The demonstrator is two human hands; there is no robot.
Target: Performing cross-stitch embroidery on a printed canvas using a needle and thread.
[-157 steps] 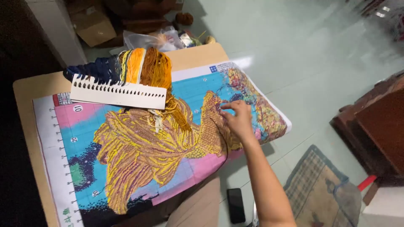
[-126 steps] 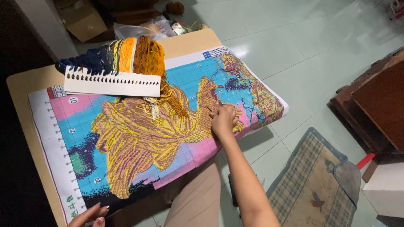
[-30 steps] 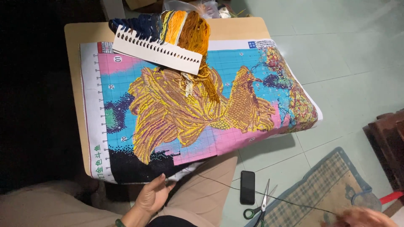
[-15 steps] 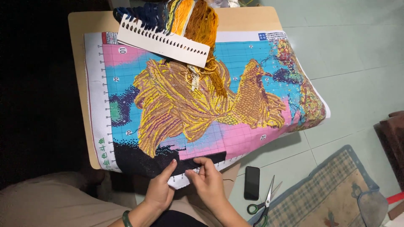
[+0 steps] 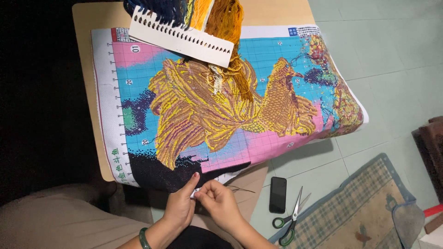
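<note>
**A:** Start at the fingers. What are they doing?

**B:** The left hand (image 5: 179,206) has its fingers (image 5: 193,180) pressed together on the near edge of the cross-stitch canvas (image 5: 221,106), pinching the dark stitched corner. The right hand (image 5: 220,201) sits just beside it, touching it, with its fingertips pinched together at the same spot on the white border. Whether they grip a needle I cannot tell; it is too small to see. A thin dark thread (image 5: 240,188) trails out from the right hand toward 3 o'clock.

**A:** And the canvas itself?

**B:** It lies spread over the wooden bench (image 5: 87,55), from the hands out toward 12 o'clock, and its far-right end droops over the bench edge at about 2 o'clock. It bears a golden fish on blue and pink squares.

**A:** Anything on top of it?

**B:** A white thread organiser card (image 5: 182,39) with a row of holes lies at 12 o'clock, with navy, yellow and orange skeins (image 5: 221,18) hanging from it.

**A:** Around the hands?

**B:** A green bangle (image 5: 145,238) on the left wrist. On the tiled floor at 3 o'clock lie a black phone (image 5: 278,194) and, just beside it, green-handled scissors (image 5: 290,218), at the edge of a checked mat (image 5: 360,207).
</note>
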